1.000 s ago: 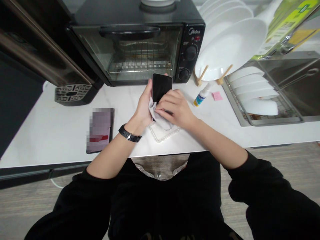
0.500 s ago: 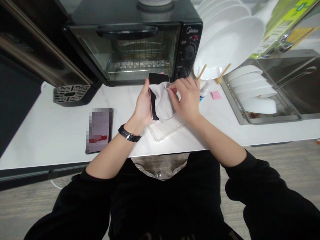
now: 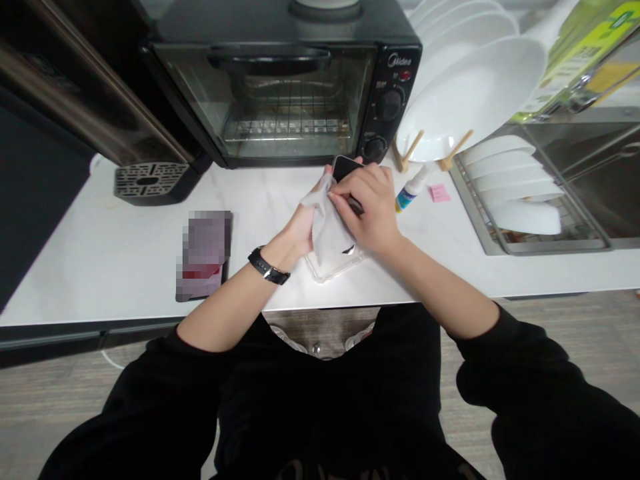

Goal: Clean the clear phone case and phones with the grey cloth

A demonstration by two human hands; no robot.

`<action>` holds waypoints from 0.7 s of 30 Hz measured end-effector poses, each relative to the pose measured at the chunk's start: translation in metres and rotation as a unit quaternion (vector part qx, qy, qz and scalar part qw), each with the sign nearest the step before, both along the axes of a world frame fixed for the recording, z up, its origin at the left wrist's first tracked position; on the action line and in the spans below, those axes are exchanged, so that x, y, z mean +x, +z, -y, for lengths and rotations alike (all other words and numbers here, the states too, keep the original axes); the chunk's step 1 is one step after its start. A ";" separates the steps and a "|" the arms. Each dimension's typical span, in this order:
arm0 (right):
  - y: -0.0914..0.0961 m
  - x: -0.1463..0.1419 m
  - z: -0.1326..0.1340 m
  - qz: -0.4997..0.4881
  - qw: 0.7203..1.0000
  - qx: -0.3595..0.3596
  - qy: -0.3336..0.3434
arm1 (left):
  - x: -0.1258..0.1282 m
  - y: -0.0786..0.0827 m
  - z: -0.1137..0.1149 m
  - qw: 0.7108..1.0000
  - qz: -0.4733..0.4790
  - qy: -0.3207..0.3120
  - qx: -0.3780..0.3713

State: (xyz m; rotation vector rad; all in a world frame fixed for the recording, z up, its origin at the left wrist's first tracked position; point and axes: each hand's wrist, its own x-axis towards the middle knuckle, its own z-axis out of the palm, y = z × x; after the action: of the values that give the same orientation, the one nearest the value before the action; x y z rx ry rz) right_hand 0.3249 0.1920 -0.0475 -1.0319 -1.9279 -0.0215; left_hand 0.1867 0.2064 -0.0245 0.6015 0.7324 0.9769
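My left hand (image 3: 303, 227) is closed around a dark-screened smartphone (image 3: 345, 167), held tilted above the counter. A light grey cleaning cloth (image 3: 330, 230) with a zigzag edge drapes over the phone and covers most of its screen. My right hand (image 3: 373, 203) pinches the cloth between thumb and fingers, near the phone's left edge. Beneath them lies a clear phone case (image 3: 325, 275), partly hidden by the cloth. A small spray bottle (image 3: 411, 190) with a blue label stands to the right of my right hand.
A tablet-like device (image 3: 205, 253), partly pixelated, lies on the white counter (image 3: 120, 267) at left. Behind my hands stands a black toaster oven (image 3: 285, 100). White plates (image 3: 480, 93) fill a rack at right, beside a pink note (image 3: 439, 193) and a sink with more dishes (image 3: 520, 187).
My right hand has moved leftward across the phone with the cloth, shifting the cloth toward its left edge. The phone has turned slightly. The camera view has shifted a little.
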 end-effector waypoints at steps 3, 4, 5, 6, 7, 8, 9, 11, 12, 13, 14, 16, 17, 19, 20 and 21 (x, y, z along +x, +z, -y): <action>-0.003 -0.005 0.001 0.043 0.997 -0.008 0.065 | -0.003 0.008 -0.007 0.999 0.034 0.003 0.009; -0.003 -0.006 0.000 0.056 0.995 -0.008 0.080 | -0.004 0.010 -0.009 0.999 0.045 0.014 0.009; -0.003 -0.006 0.000 0.066 0.994 -0.008 0.090 | -0.006 0.012 -0.011 0.998 0.052 0.029 0.009; -0.003 -0.006 0.000 0.073 0.993 -0.007 0.094 | -0.008 0.013 -0.013 0.997 0.057 0.046 0.010; -0.002 -0.006 -0.001 0.077 0.993 -0.005 0.093 | -0.010 0.014 -0.014 0.996 0.058 0.061 0.012; -0.002 -0.005 -0.002 0.078 0.993 -0.003 0.087 | -0.012 0.014 -0.014 0.995 0.058 0.073 0.017; -0.001 -0.004 -0.002 0.076 0.994 -0.001 0.078 | -0.015 0.014 -0.014 0.995 0.057 0.082 0.024; 0.000 -0.001 -0.004 0.065 0.996 0.006 0.054 | -0.018 0.014 -0.013 0.994 0.054 0.092 0.038; 0.000 0.001 -0.005 0.055 0.998 0.010 0.038 | -0.018 0.014 -0.011 0.993 0.055 0.093 0.045; 0.000 0.003 -0.006 0.044 0.999 0.013 0.021 | -0.017 0.014 -0.010 0.993 0.055 0.091 0.053; 0.000 0.006 -0.008 0.030 0.999 0.017 0.003 | -0.016 0.014 -0.009 0.993 0.053 0.087 0.060; 0.000 0.011 -0.011 0.000 0.999 0.018 -0.031 | -0.011 0.014 -0.006 0.994 0.039 0.073 0.070; 0.000 0.014 -0.013 -0.016 0.999 0.016 -0.047 | -0.007 0.013 -0.004 0.995 0.030 0.062 0.071; 0.000 0.018 -0.016 -0.044 0.996 0.010 -0.074 | -0.001 0.011 -0.002 0.997 0.015 0.036 0.065; 0.000 0.020 -0.018 -0.053 0.995 0.008 -0.087 | 0.002 0.009 -0.001 0.998 0.009 0.025 0.059; 0.000 0.021 -0.019 -0.058 0.993 0.009 -0.101 | 0.004 0.006 0.000 0.998 0.004 0.017 0.052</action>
State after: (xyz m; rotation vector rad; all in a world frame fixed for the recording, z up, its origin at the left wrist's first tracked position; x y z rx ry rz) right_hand 0.3460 0.2107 -0.0472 -1.1868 -1.7088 -0.0921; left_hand 0.1906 0.2062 -0.0180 0.6779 0.6899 1.0524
